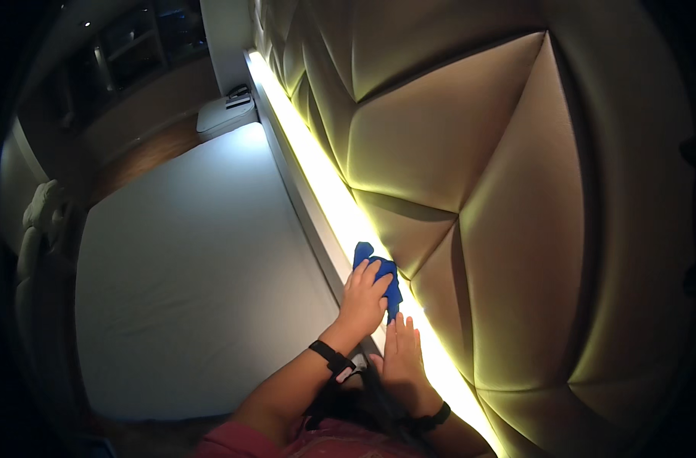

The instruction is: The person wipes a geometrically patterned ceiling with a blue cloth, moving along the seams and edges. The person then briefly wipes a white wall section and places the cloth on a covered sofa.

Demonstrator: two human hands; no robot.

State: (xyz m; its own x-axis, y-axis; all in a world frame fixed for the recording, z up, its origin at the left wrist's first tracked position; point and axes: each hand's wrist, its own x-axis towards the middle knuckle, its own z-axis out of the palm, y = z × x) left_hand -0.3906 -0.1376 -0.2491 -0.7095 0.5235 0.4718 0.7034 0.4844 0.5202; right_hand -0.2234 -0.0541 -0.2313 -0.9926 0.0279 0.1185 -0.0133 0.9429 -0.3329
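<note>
A glowing light strip (311, 163) runs along the top of the bed's headboard ledge, at the foot of a padded wall. My left hand (364, 300) is on a crumpled blue cloth (389, 280), fingers bent over it, pressing it onto the lit strip. Part of the cloth is hidden under the palm. Close behind it, my right hand (403, 358) lies over the bright strip with its fingers stretched forward and nothing in it. Its fingertips come near the lower end of the cloth. Both wrists wear black bands.
A bed with a pale sheet (193, 286) spreads to the left of the ledge (302, 200). Beyond it stands a white bedside cabinet (225, 117) with small dark items on top. Tan quilted wall panels (428, 143) rise on the right. Dark windows (136, 46) are at the back.
</note>
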